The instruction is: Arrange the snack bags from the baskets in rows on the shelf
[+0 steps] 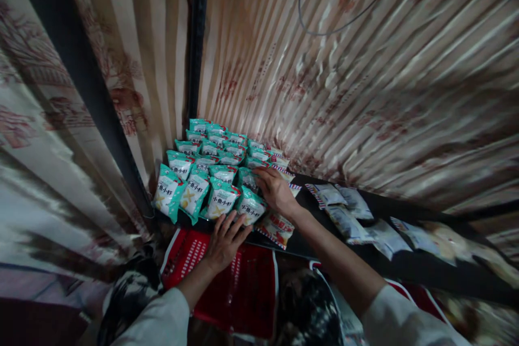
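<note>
Several teal snack packets [211, 173] stand in rows at the left end of a dark shelf [413, 267]. My left hand [224, 242] lies flat, fingers apart, against the front packet [250, 207] at the shelf edge. My right hand [275, 190] reaches over the shelf with its fingers on a teal packet [246, 178] further back. Under my right wrist sits a red-and-white packet [276, 228]. Whether either hand grips a packet is unclear.
A red plastic basket [239, 286] sits below the shelf edge, under my left hand. Grey and white packets [348, 211] lie along the shelf to the right. Striped curtain fabric [365, 81] hangs behind, with a black post [197, 38] in the corner.
</note>
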The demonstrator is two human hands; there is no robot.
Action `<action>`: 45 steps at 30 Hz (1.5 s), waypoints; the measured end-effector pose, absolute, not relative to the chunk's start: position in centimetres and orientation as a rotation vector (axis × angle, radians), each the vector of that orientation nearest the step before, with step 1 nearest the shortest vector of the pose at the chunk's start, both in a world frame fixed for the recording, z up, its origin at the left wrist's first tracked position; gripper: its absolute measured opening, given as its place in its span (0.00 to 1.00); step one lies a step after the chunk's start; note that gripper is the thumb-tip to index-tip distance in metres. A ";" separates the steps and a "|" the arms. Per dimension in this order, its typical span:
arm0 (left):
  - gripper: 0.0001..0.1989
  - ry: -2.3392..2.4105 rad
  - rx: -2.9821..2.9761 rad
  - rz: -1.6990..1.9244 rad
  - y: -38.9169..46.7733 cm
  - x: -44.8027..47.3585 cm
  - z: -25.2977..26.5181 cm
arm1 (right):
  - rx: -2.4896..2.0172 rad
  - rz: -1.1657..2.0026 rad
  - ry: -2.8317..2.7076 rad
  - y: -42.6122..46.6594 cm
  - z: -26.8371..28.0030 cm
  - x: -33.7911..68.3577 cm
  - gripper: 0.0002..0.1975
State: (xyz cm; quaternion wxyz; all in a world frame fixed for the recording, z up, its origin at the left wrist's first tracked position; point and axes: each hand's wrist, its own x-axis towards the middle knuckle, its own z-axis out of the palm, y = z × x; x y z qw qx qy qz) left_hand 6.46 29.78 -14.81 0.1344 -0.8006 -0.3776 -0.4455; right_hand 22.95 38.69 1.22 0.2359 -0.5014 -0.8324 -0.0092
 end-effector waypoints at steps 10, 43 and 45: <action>0.21 -1.106 -2.308 -1.310 30.0 6.6 -14.8 | -1.729 -0.151 -2.370 41.3 1.7 22.4 0.12; 0.20 -1.114 -2.246 -1.367 30.3 7.0 -15.0 | -1.988 -0.242 -2.335 42.2 2.5 20.8 0.12; 0.20 -1.111 -2.247 -1.371 30.3 7.0 -14.9 | -1.993 -0.227 -2.367 42.2 2.7 21.2 0.13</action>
